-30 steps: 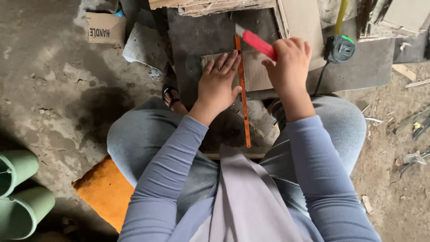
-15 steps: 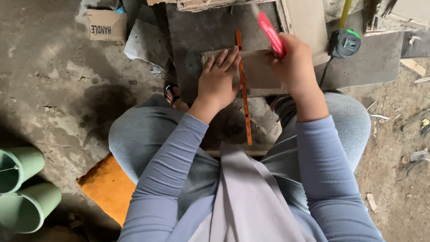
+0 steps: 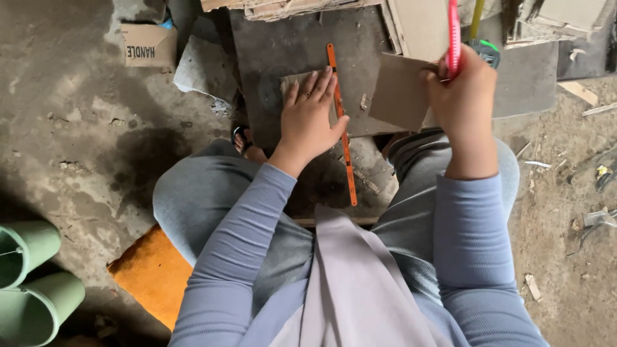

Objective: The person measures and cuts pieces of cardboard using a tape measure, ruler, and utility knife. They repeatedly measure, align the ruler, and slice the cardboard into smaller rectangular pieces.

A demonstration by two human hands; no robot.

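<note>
Fingers, left hand (image 3: 312,122): lying spread and flat, pressing a small cardboard scrap (image 3: 293,82) and touching the orange ruler's edge.
Fingers, right hand (image 3: 464,96): curling closed, gripping a pink-handled cutter (image 3: 453,35) and pinching a brown cardboard piece (image 3: 398,91) lifted off the board.
Orange ruler (image 3: 342,138): thin, straight metal strip, lying lengthwise from the dark board toward the knees.
Dark work board (image 3: 276,45): flat, scuffed grey slab, its near edge ending just before the legs.
Cardboard stack (image 3: 292,6): layered sheets with ragged edges, sitting at the board's far edge.
Tape measure (image 3: 487,51): green and black, partly hiding behind the right hand.
Orange cushion (image 3: 151,273): coarse, showing under the left thigh.
Green boots (image 3: 29,283): smooth rubber, lying well apart at lower left.
Open room: bare, rough concrete floor (image 3: 77,141) stretching left of the board.
</note>
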